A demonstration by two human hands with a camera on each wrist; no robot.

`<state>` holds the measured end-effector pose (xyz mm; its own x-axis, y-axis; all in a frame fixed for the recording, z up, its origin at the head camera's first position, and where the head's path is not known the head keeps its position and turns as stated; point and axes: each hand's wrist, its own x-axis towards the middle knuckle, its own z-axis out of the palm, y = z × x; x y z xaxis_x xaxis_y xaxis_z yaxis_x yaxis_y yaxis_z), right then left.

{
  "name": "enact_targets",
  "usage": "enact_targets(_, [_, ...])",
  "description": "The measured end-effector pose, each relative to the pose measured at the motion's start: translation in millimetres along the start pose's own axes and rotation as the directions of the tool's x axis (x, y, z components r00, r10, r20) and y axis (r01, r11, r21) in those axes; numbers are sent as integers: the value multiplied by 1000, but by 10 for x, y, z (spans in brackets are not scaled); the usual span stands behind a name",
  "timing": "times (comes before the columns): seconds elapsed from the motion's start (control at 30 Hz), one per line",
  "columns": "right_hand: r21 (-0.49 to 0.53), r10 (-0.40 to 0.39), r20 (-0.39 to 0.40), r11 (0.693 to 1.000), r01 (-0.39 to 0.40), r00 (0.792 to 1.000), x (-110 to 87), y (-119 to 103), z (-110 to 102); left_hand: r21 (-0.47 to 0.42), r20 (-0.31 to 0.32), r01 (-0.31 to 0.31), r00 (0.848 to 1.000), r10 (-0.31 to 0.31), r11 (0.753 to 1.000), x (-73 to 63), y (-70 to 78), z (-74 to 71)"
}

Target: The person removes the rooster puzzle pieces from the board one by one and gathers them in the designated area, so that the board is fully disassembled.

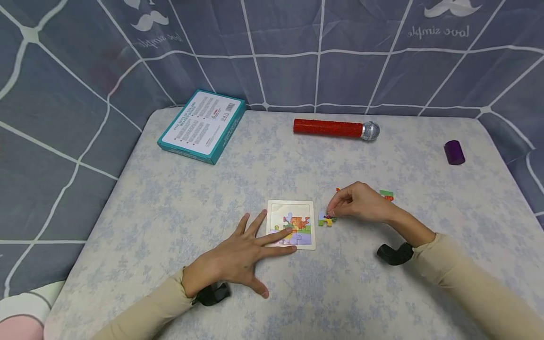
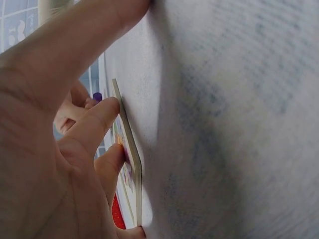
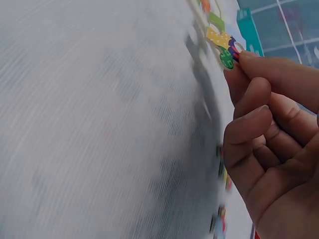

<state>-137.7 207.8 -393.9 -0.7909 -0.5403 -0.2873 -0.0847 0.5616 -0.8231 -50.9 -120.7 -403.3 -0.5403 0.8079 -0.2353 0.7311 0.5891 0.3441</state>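
Note:
A square jigsaw tray (image 1: 291, 202) with a pale rim lies on the table, its lower part filled with joined pieces (image 1: 300, 224). Spread wide, my left hand (image 1: 238, 257) rests its fingers on the tray's left and lower side; the left wrist view shows fingertips on the tray edge (image 2: 130, 149). Just right of the tray, my right hand (image 1: 361, 203) pinches a colourful puzzle piece (image 1: 326, 219) between thumb and forefinger. Up close in the right wrist view, the piece (image 3: 219, 39) shows yellow, green and purple, and the other fingers are curled in.
Loose puzzle pieces (image 1: 386, 194) lie beyond the right hand, partly hidden by it. A red microphone (image 1: 327, 128) lies at the back, with a teal box (image 1: 201, 125) to its left and a purple cylinder (image 1: 454, 152) at the far right. A patterned curtain hangs behind the table.

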Motion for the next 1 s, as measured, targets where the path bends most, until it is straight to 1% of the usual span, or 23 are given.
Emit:
enact_targets(0.27, [-61, 48, -32, 997, -50, 998, -126, 131, -109, -14, 0, 8, 1000, -8, 1000, 2, 3, 5])
enact_targets(0.5, [-85, 93, -59, 992, -98, 994, -213, 149, -198, -4, -1, 3, 1000, -3, 1000, 5, 0, 4])
enact_targets(0.77, [-104, 99, -106, 988, -110, 989, -205, 125, -149, -6, -1, 7, 1000, -7, 1000, 6, 5, 2])
enact_targets(0.87, [-143, 76, -130, 985, -95, 989, -202, 104, -138, -13, 0, 6, 1000, -6, 1000, 7, 6, 0])
enact_targets(1.0, [-193, 66, -154, 976, -96, 986, -190, 88, -135, -12, -1, 2, 1000, -2, 1000, 4, 4, -2])
